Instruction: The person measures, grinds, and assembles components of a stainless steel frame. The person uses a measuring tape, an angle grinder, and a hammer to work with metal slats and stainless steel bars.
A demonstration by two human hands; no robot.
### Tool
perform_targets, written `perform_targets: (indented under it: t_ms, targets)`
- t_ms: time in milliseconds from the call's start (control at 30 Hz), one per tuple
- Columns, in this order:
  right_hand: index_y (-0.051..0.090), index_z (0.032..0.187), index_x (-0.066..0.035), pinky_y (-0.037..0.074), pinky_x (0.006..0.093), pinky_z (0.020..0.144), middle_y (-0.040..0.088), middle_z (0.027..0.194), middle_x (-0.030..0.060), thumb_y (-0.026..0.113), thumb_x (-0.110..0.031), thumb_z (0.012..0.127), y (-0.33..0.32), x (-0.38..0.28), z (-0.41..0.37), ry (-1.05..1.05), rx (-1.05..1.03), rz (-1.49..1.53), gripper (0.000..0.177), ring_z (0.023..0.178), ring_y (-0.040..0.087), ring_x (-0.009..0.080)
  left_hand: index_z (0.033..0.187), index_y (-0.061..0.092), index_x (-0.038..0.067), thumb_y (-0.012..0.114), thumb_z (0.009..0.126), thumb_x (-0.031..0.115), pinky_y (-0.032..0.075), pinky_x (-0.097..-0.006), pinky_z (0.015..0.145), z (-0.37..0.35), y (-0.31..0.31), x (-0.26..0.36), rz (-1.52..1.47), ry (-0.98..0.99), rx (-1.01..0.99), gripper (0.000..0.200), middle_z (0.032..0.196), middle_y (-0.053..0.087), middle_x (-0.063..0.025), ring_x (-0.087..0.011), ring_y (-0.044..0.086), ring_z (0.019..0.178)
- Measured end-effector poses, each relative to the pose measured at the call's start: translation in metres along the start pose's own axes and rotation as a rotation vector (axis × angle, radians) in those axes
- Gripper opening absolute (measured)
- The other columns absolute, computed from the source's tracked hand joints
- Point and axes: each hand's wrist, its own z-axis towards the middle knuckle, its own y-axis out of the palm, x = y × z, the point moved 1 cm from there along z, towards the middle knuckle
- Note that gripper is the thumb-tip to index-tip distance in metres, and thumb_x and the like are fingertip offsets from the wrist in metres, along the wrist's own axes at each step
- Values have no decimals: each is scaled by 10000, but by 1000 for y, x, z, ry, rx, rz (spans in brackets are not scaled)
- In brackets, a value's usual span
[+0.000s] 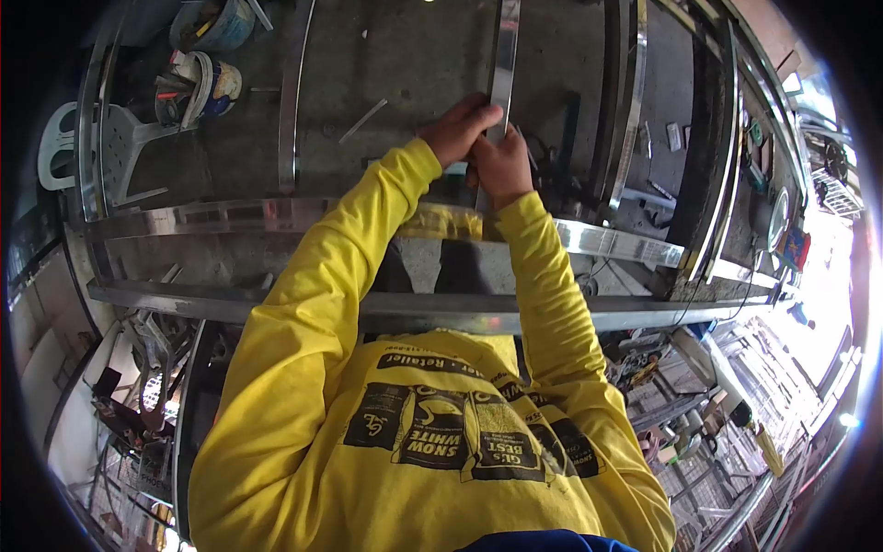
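Both my hands meet at a shiny metal bar (504,64) that runs away from me at the upper centre. My left hand (457,131) has its fingers wrapped against the bar's left side, with the thumb over its face. Just right of it and a little nearer to me, my right hand (505,168) is closed around the bar's lower part. The two hands touch. Nearer to me, a polished crossbar (276,216) passes under my forearms, and a second grey bar (414,308) lies closer to my body.
More upright bars stand at the left (292,101) and right (630,110). A white plastic chair (124,138), a bucket with tools (221,87) and a blue tub (225,28) are at the upper left. Metal scraps and racks (717,442) fill the lower right.
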Motion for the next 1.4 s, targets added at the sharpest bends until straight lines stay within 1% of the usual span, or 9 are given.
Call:
perform_targets:
  t_ms: [300, 400, 600, 700, 800, 1000, 1200, 1233, 1400]
  targets:
    - [584, 913, 23, 443, 314, 404, 616, 664, 69, 639, -138, 889, -4, 23, 26, -184, 47, -195, 172, 460, 574, 160, 1093, 597, 80, 577, 965, 411, 491, -285, 579, 8, -9, 0, -148, -125, -62, 356, 949, 608, -47, -144, 602, 717]
    - [642, 977, 72, 503, 325, 547, 664, 720, 144, 625, -223, 899, 0, 5, 12, -144, 33, -69, 305, 608, 651, 220, 1033, 574, 80, 582, 949, 442, 470, -308, 547, 7, -5, 12, -81, -81, -24, 371, 857, 565, -46, -170, 578, 646]
    - [616, 999, 101, 471, 354, 483, 656, 706, 136, 589, -196, 901, -2, -2, 13, -1, -24, -146, 314, 541, 623, 218, 1013, 550, 100, 584, 941, 462, 455, -319, 565, -1, -4, 27, -30, -101, -49, 371, 863, 487, -28, -143, 505, 688]
    - [616, 995, 94, 477, 344, 498, 658, 714, 131, 599, -204, 903, 1, 0, 12, -75, 34, -144, 312, 565, 630, 215, 1019, 556, 101, 579, 944, 458, 446, -311, 598, -2, -4, 27, -43, -76, -56, 366, 851, 476, -17, -131, 493, 713]
    - [620, 1007, 81, 489, 327, 524, 664, 732, 129, 622, -213, 897, -2, 18, 32, -459, -128, -663, 313, 610, 643, 199, 1034, 563, 101, 574, 947, 449, 437, -297, 610, 3, -5, 26, -30, 5, -55, 360, 841, 474, -11, -129, 504, 735]
    - [639, 1040, 53, 495, 304, 556, 658, 748, 68, 673, -196, 860, 1, 13, 19, -187, -23, 20, 310, 638, 625, 145, 1029, 573, 91, 560, 952, 416, 436, -287, 650, 9, -7, 22, 37, 55, -67, 335, 904, 501, -17, -137, 496, 782]
    - [620, 882, 49, 520, 330, 590, 672, 698, 108, 683, -208, 813, -1, 11, 17, -129, 44, -61, 273, 651, 683, 203, 1109, 618, 90, 587, 962, 395, 504, -280, 576, 13, -10, 9, -58, 91, -43, 339, 965, 633, -40, -139, 626, 730]
    - [626, 897, 37, 511, 312, 564, 677, 721, 91, 670, -169, 827, -2, 12, 17, -155, 87, -113, 222, 636, 658, 160, 1176, 602, 70, 590, 964, 424, 518, -332, 738, 8, -8, 12, -57, 49, -90, 413, 975, 643, -58, -155, 615, 839]
    - [628, 982, 10, 468, 274, 465, 630, 691, 32, 628, -99, 874, -15, -25, -31, -124, -54, -41, 153, 551, 602, 98, 1219, 609, 51, 691, 911, 317, 512, -305, 792, -3, -4, 12, -88, 31, -168, 415, 1052, 640, -27, -122, 602, 930]
